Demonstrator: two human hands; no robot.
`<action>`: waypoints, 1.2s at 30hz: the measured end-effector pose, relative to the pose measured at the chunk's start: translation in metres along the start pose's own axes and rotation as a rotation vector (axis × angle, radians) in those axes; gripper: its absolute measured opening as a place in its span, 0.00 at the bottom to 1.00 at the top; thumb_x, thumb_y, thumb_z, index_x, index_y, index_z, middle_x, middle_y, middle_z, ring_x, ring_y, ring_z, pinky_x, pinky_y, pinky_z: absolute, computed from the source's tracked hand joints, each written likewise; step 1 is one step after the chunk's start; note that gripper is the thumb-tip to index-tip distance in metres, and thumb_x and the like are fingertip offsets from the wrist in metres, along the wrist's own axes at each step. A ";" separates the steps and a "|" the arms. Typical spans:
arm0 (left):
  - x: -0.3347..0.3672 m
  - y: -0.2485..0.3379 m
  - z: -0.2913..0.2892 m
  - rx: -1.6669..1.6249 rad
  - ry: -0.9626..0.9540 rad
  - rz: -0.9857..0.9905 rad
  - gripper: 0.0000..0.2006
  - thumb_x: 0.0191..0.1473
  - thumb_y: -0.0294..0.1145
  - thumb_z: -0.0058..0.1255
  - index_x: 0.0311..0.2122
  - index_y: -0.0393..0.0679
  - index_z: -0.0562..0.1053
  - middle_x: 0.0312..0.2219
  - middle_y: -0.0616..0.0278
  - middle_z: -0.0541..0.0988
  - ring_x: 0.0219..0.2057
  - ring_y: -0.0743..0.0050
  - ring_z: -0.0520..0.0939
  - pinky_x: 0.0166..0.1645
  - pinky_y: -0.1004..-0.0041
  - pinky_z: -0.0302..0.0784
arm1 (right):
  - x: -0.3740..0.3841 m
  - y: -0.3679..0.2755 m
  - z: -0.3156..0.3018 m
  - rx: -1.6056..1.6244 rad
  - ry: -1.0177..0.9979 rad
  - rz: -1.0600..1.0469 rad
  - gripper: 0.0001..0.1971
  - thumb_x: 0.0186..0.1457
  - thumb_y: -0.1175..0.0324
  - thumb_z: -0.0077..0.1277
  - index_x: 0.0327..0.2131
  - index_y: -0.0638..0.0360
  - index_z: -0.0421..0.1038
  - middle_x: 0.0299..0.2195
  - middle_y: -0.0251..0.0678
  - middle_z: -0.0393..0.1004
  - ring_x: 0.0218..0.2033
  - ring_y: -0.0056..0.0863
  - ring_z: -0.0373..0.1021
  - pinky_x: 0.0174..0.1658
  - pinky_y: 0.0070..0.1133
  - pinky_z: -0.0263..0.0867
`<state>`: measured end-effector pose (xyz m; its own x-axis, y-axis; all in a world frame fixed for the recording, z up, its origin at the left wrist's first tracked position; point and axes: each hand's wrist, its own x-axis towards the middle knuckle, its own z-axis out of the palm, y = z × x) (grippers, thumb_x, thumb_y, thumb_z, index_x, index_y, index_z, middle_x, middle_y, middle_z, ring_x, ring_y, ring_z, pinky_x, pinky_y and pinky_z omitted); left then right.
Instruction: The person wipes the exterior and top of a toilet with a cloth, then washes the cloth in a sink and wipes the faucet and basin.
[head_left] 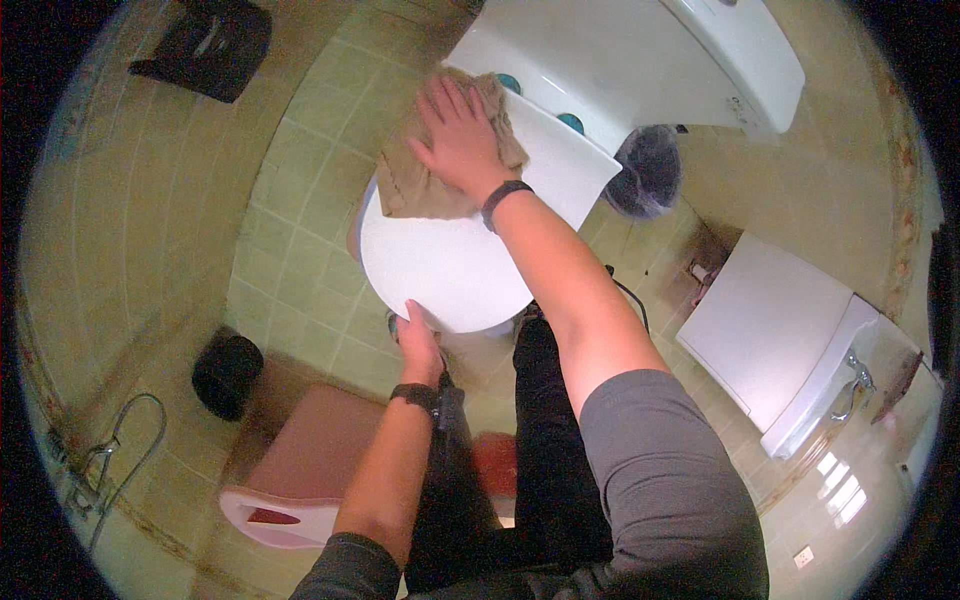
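cloth (400, 188) lies on the white lid (450, 270), toward 11 o'clock from lid middle (12 = top of view), rumpled, one end hanging past the rim at 10. right hand (463, 140) flat on it, fingers spread, pressing not pinching. left hand (420, 345) grips the lid's front rim at 7, thumb on top, fingers hidden underneath, so can't judge how tight.

handling, my read: cloth is light, limp, soft, nothing to break. takes a flat palm anywhere, or bunch it by the loose corner at its 7. can't tell wet or dry. lid looks like thin stiff plastic, light, smooth, so likely slick; best held at the front rim, away from the hinges. rough treatment would probably hurt the hinges first.

around: two teal caps (570, 123) along the lid's back edge at 1, an obstacle for the cloth there. toilet (600, 60) behind at 1 to 2, blocks reach that way. lined bin (640, 178) near the lid at 2 to 3, snag risk for the right elbow. white cabinet (760, 330) with tap (855, 388) at 4, well apart. pink stool (320, 440) at 7, black bin (228, 375) at 8, both clear of the lid.
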<state>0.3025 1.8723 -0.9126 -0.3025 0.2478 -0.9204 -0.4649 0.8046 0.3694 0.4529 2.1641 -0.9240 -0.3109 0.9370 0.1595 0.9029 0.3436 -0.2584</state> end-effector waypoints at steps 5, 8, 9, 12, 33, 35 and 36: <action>0.020 0.002 0.010 0.026 -0.045 0.103 0.24 0.71 0.47 0.44 0.57 0.35 0.65 0.47 0.53 0.77 0.45 0.65 0.79 0.47 0.66 0.77 | -0.004 0.017 0.003 0.048 0.036 0.027 0.35 0.62 0.45 0.47 0.65 0.57 0.65 0.71 0.46 0.55 0.73 0.43 0.48 0.73 0.46 0.40; 0.037 -0.005 0.001 0.090 -0.014 0.088 0.25 0.71 0.46 0.44 0.57 0.30 0.65 0.48 0.51 0.77 0.45 0.62 0.79 0.49 0.64 0.76 | -0.029 -0.006 -0.006 -0.007 0.051 0.235 0.36 0.61 0.44 0.48 0.66 0.55 0.63 0.71 0.46 0.55 0.73 0.43 0.48 0.72 0.53 0.37; 0.049 -0.012 -0.016 0.105 0.001 0.102 0.26 0.71 0.45 0.43 0.57 0.28 0.64 0.49 0.49 0.78 0.46 0.61 0.79 0.51 0.64 0.76 | -0.049 -0.032 -0.011 -0.043 0.029 0.287 0.36 0.61 0.44 0.48 0.67 0.54 0.63 0.71 0.46 0.56 0.73 0.43 0.48 0.71 0.56 0.36; 0.064 -0.021 -0.025 0.172 0.048 0.133 0.27 0.71 0.43 0.43 0.58 0.23 0.63 0.53 0.45 0.77 0.48 0.57 0.79 0.54 0.64 0.74 | -0.116 -0.052 -0.027 0.011 -0.186 0.176 0.36 0.60 0.43 0.49 0.68 0.50 0.63 0.71 0.45 0.55 0.73 0.43 0.48 0.71 0.58 0.36; 0.018 0.001 -0.024 -0.075 -0.091 -0.004 0.21 0.73 0.44 0.35 0.61 0.40 0.61 0.58 0.50 0.71 0.56 0.52 0.76 0.57 0.55 0.75 | -0.083 -0.010 -0.043 0.161 -0.286 0.024 0.29 0.56 0.51 0.54 0.57 0.55 0.72 0.62 0.44 0.69 0.65 0.43 0.62 0.66 0.44 0.54; 0.022 0.008 -0.017 -0.048 -0.121 0.047 0.22 0.73 0.45 0.35 0.62 0.40 0.60 0.56 0.48 0.72 0.55 0.52 0.76 0.56 0.54 0.76 | -0.087 0.050 -0.050 -0.067 -0.133 0.071 0.29 0.59 0.49 0.51 0.57 0.57 0.72 0.61 0.44 0.69 0.63 0.45 0.63 0.64 0.47 0.56; 0.020 0.007 -0.007 -0.056 -0.115 0.037 0.22 0.73 0.45 0.35 0.62 0.40 0.60 0.56 0.48 0.72 0.55 0.52 0.76 0.56 0.54 0.76 | -0.107 0.079 -0.048 -0.208 -0.040 0.049 0.30 0.60 0.47 0.49 0.58 0.58 0.70 0.60 0.44 0.70 0.62 0.46 0.63 0.63 0.50 0.56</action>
<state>0.2878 1.8790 -0.9282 -0.2241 0.3395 -0.9135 -0.5018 0.7634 0.4068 0.5722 2.0880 -0.9159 -0.2729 0.9554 0.1126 0.9577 0.2809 -0.0625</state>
